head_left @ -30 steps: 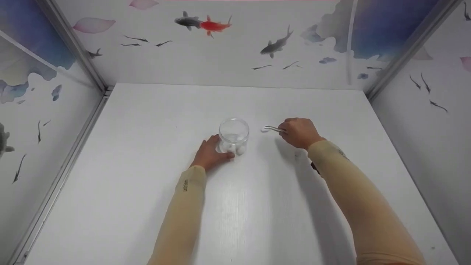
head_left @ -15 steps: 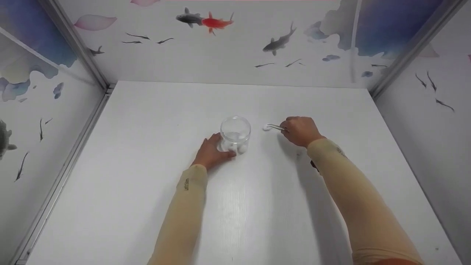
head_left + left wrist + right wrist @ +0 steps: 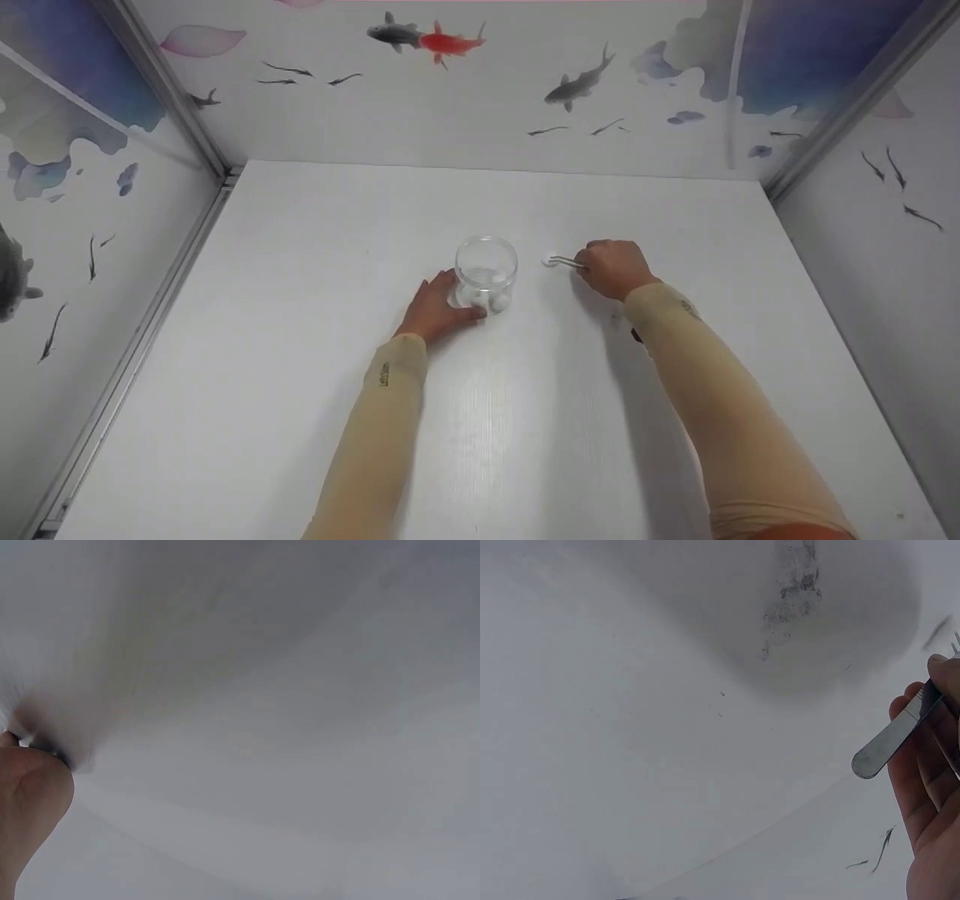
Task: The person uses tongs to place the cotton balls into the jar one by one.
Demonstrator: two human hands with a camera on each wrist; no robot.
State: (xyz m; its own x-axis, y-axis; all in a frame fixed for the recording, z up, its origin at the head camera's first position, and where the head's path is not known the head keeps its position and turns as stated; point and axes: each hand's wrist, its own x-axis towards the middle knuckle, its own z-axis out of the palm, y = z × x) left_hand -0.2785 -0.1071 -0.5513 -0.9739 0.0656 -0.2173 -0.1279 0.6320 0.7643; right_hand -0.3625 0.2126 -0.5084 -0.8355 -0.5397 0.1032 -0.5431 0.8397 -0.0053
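Note:
In the head view my left hand (image 3: pixel 435 307) holds a clear round jar (image 3: pixel 486 283), thumb at its front and fingers round its left side. Several white balls (image 3: pixel 500 301) lie at the jar's bottom. To the jar's right, my right hand (image 3: pixel 615 268) pinches metal tweezers (image 3: pixel 568 262). Their bent tips point left and meet a small white ball (image 3: pixel 548 259) on the table; whether they grip it is too small to tell. The right wrist view shows the flat end of the tweezers (image 3: pixel 889 739) sticking out below the thumb. Part of the left thumb (image 3: pixel 34 795) shows in the left wrist view.
Both hands work over a white tabletop (image 3: pixel 315 247), enclosed by walls with printed fish at the back and sides. A tiny speck (image 3: pixel 616 316) lies near the right wrist.
The head view has shifted slightly, so the scene sits a little further right. My left hand keeps its hold on the jar, and the tweezers' tips stay at the white ball.

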